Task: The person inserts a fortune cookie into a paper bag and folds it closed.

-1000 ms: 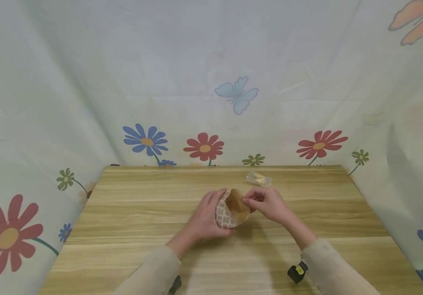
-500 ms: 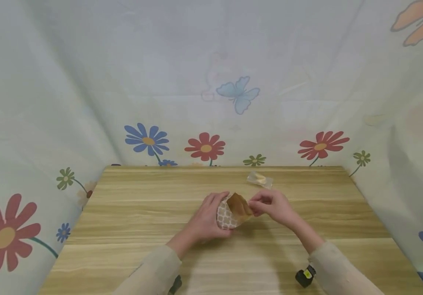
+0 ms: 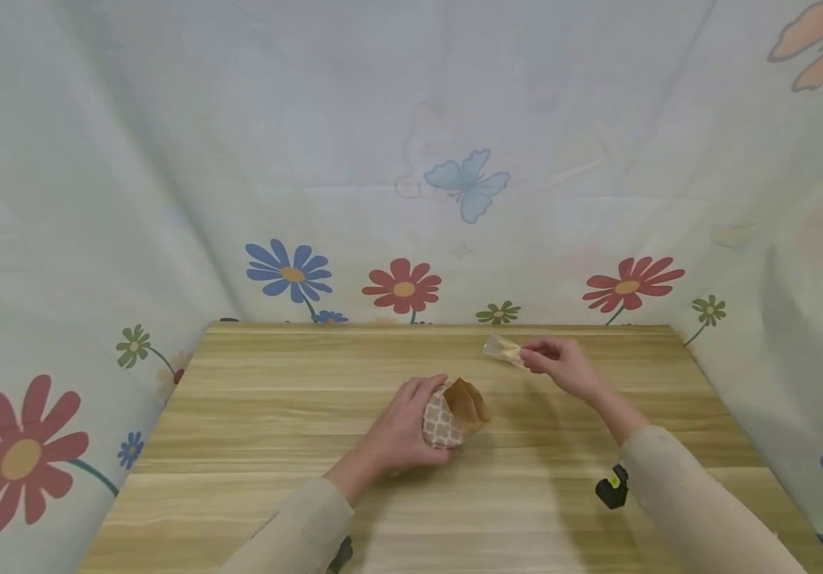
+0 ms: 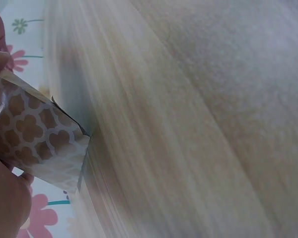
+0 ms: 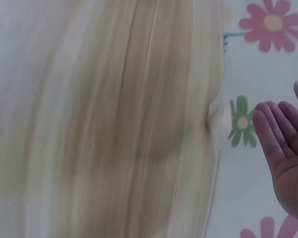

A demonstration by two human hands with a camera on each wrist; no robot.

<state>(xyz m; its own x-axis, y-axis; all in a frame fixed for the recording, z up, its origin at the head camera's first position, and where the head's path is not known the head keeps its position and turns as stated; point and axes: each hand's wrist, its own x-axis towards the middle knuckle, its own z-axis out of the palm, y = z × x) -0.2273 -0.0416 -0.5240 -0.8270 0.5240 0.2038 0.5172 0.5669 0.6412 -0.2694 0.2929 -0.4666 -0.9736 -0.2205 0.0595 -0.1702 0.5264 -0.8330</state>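
Observation:
My left hand [image 3: 400, 422] grips a small paper bag [image 3: 443, 421] with a brown-and-white lattice pattern, tilted so that its brown mouth faces right. The left wrist view shows the fingers and thumb around the same patterned bag [image 4: 39, 136]. At the back of the table lies a small clear plastic packet [image 3: 502, 348] with something yellowish inside. My right hand [image 3: 562, 367] is at the packet's right end, its fingertips overlapping it in the head view. In the right wrist view the fingers of this right hand [image 5: 288, 148] are nearly straight, thumb apart, and nothing shows between them.
A wood-grain table [image 3: 297, 359] lies under both hands. Behind it and at the sides hangs a pale cloth [image 3: 354, 119] printed with flowers and butterflies. A black wrist device [image 3: 613, 487] sits at the right sleeve.
My right hand has left the bag's mouth and moved up and right to the clear packet. The left hand stays around the bag, nearly still.

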